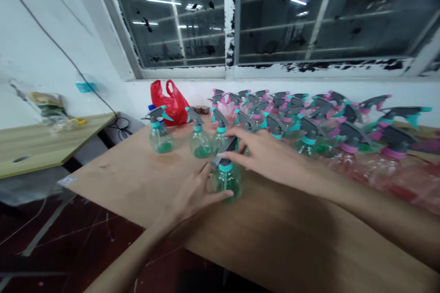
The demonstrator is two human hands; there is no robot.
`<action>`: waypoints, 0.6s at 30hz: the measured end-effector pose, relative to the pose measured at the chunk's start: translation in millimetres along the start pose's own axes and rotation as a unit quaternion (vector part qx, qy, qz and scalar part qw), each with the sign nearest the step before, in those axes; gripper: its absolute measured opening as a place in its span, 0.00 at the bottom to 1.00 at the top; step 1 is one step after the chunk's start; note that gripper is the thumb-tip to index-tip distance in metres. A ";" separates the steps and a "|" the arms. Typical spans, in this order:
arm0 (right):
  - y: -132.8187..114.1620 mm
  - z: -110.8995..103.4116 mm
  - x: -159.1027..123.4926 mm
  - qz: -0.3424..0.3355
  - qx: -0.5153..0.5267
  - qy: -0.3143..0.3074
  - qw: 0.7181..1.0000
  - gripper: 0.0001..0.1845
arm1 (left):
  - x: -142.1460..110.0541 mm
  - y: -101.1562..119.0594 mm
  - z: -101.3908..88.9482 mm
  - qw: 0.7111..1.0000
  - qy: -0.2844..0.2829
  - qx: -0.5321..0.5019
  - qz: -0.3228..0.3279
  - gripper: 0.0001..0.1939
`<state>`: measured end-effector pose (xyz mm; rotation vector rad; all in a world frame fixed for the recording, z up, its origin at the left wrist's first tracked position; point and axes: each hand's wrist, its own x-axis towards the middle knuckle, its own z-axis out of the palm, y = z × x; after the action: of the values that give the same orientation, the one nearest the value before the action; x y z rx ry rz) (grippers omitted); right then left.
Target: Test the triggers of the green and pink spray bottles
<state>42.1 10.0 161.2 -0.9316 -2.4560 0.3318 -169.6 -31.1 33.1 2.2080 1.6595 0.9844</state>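
A round, clear green spray bottle (227,181) with a turquoise collar and grey trigger head stands upright on the table in front of me. My left hand (199,190) wraps round the left side of its body, the thumb across the front. From the right, my right hand (256,146) pinches the bottle's grey spray head (229,147) between thumb and fingers, which partly hide it. Just behind are two similar green spray bottles (200,143), and another green spray bottle (161,138) stands further left.
Several green and pink spray bottles (349,146) crowd the right and back of the wooden table (137,183). A red plastic bag (170,103) lies by the wall below the window. At left is a second table (68,139) with a black cable (118,123) beside it.
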 end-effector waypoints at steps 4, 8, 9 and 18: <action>55.3 -25.4 -56.2 0.101 0.086 0.096 0.987 0.21 | 13.7 17.8 18.9 0.999 -0.011 0.015 0.029 0.39; 101.5 0.0 -95.2 0.169 0.110 -0.018 0.979 0.29 | 26.0 36.4 31.2 0.999 -0.033 0.015 0.021 0.39; 109.3 12.0 -101.2 0.142 0.124 -0.053 0.981 0.35 | 28.2 42.3 33.7 0.999 -0.043 0.013 0.016 0.37; 132.4 70.9 -105.7 0.106 0.203 -0.048 0.972 0.46 | 42.1 79.1 44.6 0.991 -0.111 0.016 0.066 0.35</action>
<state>146.9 32.9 12.2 -1.0123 -2.2458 0.9337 -74.9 -10.1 57.6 2.3752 1.4584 0.7131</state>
